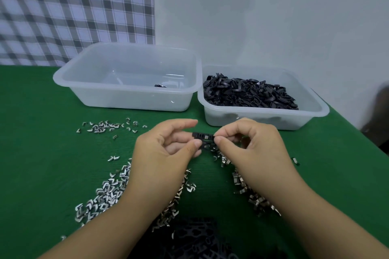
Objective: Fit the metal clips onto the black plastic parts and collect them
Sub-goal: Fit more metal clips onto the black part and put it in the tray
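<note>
Step in hand: a metal clip (206,137) is judged to be in the act of being seated on the black plastic part (202,135) held between both hands.
Left hand (166,149): raised above the surface (42,153), palm turned inward; thumb and fingers (196,143) are closed narrowly on the left end of the part.
Right hand (248,143): raised opposite, knuckles up; thumb and forefinger are pinched together on the part's right end, where the clip shows as a small bright patch.
How to do it well: the part should be kept level and steady by the left hand while the clip is pressed squarely home, not at an angle; full seating cannot be told from here.
Loose clips (105,193): scattered on the green surface beneath and beside both wrists.
Supply bin (263,115): on the right, heaped with black parts.
Collecting bin (126,99): on the left, nearly bare; one dark piece (160,86) lies inside, so the task is judged barely begun.
</note>
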`<state>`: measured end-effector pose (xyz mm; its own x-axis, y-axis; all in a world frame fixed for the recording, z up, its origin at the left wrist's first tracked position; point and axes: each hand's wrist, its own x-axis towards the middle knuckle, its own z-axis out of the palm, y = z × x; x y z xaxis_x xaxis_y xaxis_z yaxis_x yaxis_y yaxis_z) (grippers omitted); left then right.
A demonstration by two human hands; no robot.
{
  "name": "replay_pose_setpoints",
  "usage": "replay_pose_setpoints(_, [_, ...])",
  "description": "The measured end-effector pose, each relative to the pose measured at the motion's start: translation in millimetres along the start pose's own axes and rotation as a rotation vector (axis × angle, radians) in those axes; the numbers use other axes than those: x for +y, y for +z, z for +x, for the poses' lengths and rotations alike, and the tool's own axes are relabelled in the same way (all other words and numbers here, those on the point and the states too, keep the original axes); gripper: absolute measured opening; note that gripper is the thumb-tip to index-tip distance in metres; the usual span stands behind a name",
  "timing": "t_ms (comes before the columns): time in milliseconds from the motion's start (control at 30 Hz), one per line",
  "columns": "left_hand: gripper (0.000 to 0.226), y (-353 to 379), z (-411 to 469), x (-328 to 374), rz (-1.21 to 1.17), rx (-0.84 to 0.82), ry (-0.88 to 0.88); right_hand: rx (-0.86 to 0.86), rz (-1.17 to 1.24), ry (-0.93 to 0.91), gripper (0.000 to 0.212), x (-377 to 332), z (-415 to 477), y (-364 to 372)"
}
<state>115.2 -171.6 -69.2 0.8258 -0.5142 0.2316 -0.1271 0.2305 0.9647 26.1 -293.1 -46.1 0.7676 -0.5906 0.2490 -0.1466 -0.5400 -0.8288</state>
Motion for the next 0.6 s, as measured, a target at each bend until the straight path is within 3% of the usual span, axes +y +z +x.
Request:
replay_pose_setpoints(233, [0.032,-3,5,-2,-0.021,0.120,-0.015,0.028,-0.143,-0.136,0.012,-5,3,11])
replay_pose_setpoints(333, [0.033,-6,8,-4,-0.003,0.191,-0.019,-0.024,-0.262,-0.293,0.026,-2,-9,16])
replay_pose_setpoints(467, [0.025,-11,11,-7,-0.010,0.239,-0.055,-0.045,-0.341,-0.351,0.038,4,-12,15])
replay_pose_setpoints(600, [0.023,-11,13,-7,-0.033,0.270,-0.071,-0.158,-0.384,-0.390,0.024,5,-16,20])
